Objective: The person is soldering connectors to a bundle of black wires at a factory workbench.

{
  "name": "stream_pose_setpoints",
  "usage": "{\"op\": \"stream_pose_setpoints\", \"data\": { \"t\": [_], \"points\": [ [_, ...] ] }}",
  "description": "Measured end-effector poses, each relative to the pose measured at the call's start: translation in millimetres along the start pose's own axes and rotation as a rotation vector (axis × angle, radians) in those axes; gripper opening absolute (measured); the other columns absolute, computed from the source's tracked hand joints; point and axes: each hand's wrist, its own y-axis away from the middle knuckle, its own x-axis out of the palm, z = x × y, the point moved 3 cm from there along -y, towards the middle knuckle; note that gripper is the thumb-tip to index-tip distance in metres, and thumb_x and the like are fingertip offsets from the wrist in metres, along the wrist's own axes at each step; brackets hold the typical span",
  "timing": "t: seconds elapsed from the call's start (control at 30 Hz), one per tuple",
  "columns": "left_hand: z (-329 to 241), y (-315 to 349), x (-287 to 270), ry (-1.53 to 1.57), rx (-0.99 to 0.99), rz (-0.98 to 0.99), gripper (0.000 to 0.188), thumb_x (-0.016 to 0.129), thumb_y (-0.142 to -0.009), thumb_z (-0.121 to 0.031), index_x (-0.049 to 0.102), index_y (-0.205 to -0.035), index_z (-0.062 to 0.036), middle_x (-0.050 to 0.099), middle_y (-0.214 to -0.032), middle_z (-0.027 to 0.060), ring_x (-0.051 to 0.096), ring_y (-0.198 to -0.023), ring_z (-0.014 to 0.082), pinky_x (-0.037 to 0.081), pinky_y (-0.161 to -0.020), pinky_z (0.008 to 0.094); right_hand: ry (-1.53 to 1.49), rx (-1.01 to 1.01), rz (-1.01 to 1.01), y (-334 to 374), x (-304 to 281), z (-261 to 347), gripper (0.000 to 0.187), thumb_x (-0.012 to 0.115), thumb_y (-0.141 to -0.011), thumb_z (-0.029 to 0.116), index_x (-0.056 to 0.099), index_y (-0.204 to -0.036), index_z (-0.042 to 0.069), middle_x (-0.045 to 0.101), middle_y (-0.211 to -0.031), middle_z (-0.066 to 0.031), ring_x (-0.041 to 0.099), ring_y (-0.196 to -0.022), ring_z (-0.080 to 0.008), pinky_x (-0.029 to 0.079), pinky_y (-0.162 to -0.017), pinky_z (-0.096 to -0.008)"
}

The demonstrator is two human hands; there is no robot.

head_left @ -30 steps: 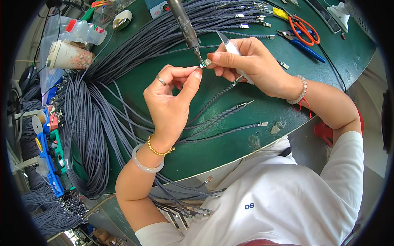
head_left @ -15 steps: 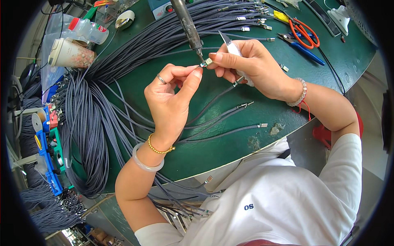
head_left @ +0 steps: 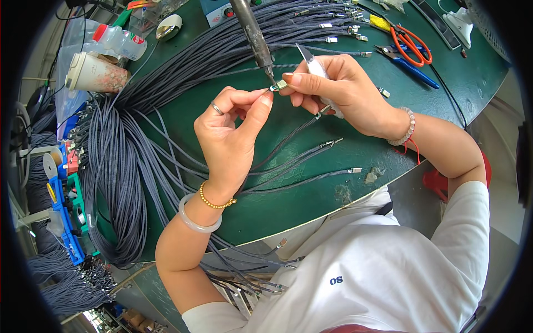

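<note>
My left hand (head_left: 227, 125) is closed in a pinch, thumb against forefinger, at the wire end of a grey cable; most of that cable is hidden behind the hand. Between thumb and forefinger, my right hand (head_left: 350, 94) grips a small metal connector (head_left: 281, 85), whose near end meets the wires at the left fingertips. A pointed metal blade (head_left: 303, 52) with a white wrapped handle (head_left: 317, 67) is also tucked in the right hand. From above, a soldering iron (head_left: 252, 36) slants down, its tip at the joint between connector and wires; actual contact is too small to tell.
A thick bundle of grey braided cables (head_left: 183, 64) covers the green table's (head_left: 311, 194) left and back. Loose cable ends lie under my hands. Orange-handled scissors (head_left: 408, 47) and blue-handled cutters (head_left: 413, 69) lie at right. A paper cup (head_left: 97, 72) and a bottle (head_left: 125, 43) stand left.
Almost nothing differs. Both hands stay at the iron's tip, with only a very slight shift of the fingers and connector.
</note>
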Motion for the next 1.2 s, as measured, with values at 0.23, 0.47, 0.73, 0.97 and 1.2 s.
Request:
{"op": "stream_pose_setpoints", "data": {
  "t": [0.23, 0.47, 0.73, 0.97, 1.2],
  "points": [
    [1.1, -0.2, -1.3, -0.002, -0.022, 0.026, 0.007, 0.065, -0.074, 0.0, 0.063, -0.08, 0.0016, 0.056, -0.07, -0.0001, 0.045, -0.061, 0.0041, 0.036, -0.056, 0.0172, 0.033, 0.001, -0.004, -0.5, -0.9, -2.4, 0.022, 0.057, -0.084, 0.022, 0.061, -0.08, 0.001, 0.059, -0.068, -0.0028, 0.049, -0.056, -0.0042, 0.037, -0.05, -0.0169],
    [0.3, 0.3, -1.3, -0.03, -0.012, 0.032, 0.006, 0.065, -0.074, 0.0, 0.063, -0.08, 0.0015, 0.056, -0.07, 0.0003, 0.045, -0.061, 0.0042, 0.036, -0.056, 0.0172, 0.071, -0.01, 0.0, 1.7, -1.1, -2.0, 0.023, 0.057, -0.084, 0.023, 0.062, -0.08, 0.001, 0.059, -0.068, -0.0025, 0.049, -0.057, -0.0039, 0.038, -0.051, -0.0172],
    [-1.7, -2.2, -1.4, -0.082, 0.042, 0.059, 0.007, 0.065, -0.073, 0.001, 0.063, -0.08, 0.0023, 0.056, -0.07, 0.0011, 0.045, -0.059, 0.0046, 0.036, -0.054, 0.0172, 0.075, -0.071, 0.012, 1.0, -2.3, -0.8, 0.023, 0.058, -0.084, 0.023, 0.062, -0.081, 0.001, 0.059, -0.068, -0.0026, 0.049, -0.057, -0.0036, 0.038, -0.05, -0.0163],
    [-4.6, -1.9, -1.9, -0.098, 0.073, 0.061, 0.008, 0.065, -0.073, 0.002, 0.063, -0.081, 0.0028, 0.056, -0.07, 0.0019, 0.045, -0.059, 0.0051, 0.036, -0.054, 0.0175, 0.075, -0.09, 0.013, 2.0, -1.2, 0.3, 0.024, 0.057, -0.084, 0.024, 0.062, -0.081, 0.001, 0.059, -0.068, -0.0024, 0.049, -0.056, -0.0035, 0.037, -0.05, -0.0162],
    [-3.1, -3.3, -1.1, -0.108, 0.079, 0.076, 0.009, 0.065, -0.073, 0.003, 0.063, -0.081, 0.0027, 0.056, -0.07, 0.0024, 0.045, -0.059, 0.0057, 0.036, -0.055, 0.0179, 0.08, -0.077, 0.011, 1.8, -3.5, -1.0, 0.025, 0.057, -0.084, 0.025, 0.062, -0.082, 0.001, 0.059, -0.067, -0.0021, 0.049, -0.056, -0.0034, 0.037, -0.05, -0.0161]
  ]
}}
